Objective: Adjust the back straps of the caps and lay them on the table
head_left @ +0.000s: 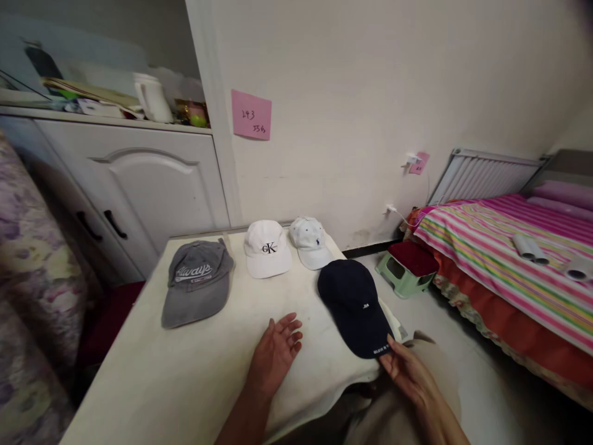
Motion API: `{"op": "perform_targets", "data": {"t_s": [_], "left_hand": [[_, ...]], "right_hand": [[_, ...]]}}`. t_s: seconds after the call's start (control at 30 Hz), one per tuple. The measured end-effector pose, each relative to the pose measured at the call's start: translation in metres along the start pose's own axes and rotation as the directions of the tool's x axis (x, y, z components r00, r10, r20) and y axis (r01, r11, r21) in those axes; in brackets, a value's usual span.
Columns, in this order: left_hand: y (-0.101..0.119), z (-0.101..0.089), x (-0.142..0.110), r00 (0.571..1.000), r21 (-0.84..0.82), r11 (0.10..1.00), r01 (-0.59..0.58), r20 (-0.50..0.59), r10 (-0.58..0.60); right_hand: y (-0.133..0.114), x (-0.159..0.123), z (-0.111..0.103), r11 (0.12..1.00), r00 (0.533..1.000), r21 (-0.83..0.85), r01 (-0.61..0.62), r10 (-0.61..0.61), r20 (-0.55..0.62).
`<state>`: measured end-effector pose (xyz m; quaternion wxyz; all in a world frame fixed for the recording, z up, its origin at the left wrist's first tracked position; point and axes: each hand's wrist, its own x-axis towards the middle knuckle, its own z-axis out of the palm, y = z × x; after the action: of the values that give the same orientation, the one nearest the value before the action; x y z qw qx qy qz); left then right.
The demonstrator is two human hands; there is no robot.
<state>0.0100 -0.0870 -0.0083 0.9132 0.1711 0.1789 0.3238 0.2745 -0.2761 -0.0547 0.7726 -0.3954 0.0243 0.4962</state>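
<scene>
My right hand (407,368) pinches the brim of a dark navy baseball cap (349,290) at the table's right edge, thumb on top and fingers beneath. White lettering runs along that brim. My left hand (278,349) is held palm up over the table, fingers apart and slightly curled, with nothing in it. To the left lies a grey baseball cap (199,278) with "Always" across its front. Toward the wall sit a white cap (266,247) marked "CK" and a pale cap (310,241) with a small dark emblem.
The cream-covered table (152,371) stands against the wall. A green stool (407,266) with a red top is on the floor to the right, near a bed (500,247) with striped covers. A white cabinet (152,179) and floral fabric (32,266) border the left.
</scene>
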Motion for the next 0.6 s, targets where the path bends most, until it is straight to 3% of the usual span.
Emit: {"op": "perform_targets", "data": {"t_s": [0.17, 0.33, 0.6], "left_hand": [[0.000, 0.003, -0.003, 1.000, 0.004, 1.000, 0.003, -0.013, -0.003], [0.000, 0.003, -0.003, 1.000, 0.014, 1.000, -0.003, -0.023, 0.004], [-0.001, 0.002, -0.003, 1.000, 0.012, 1.000, -0.008, -0.030, 0.009]], "right_hand": [[-0.006, -0.003, 0.011, 0.982, 0.994, -0.177, 0.069, -0.082, -0.066], [-0.005, -0.007, 0.014, 0.963, 0.976, -0.248, 0.108, -0.151, -0.160], [0.003, -0.012, 0.013, 0.956, 0.956, -0.216, 0.198, -0.237, -0.172]]}}
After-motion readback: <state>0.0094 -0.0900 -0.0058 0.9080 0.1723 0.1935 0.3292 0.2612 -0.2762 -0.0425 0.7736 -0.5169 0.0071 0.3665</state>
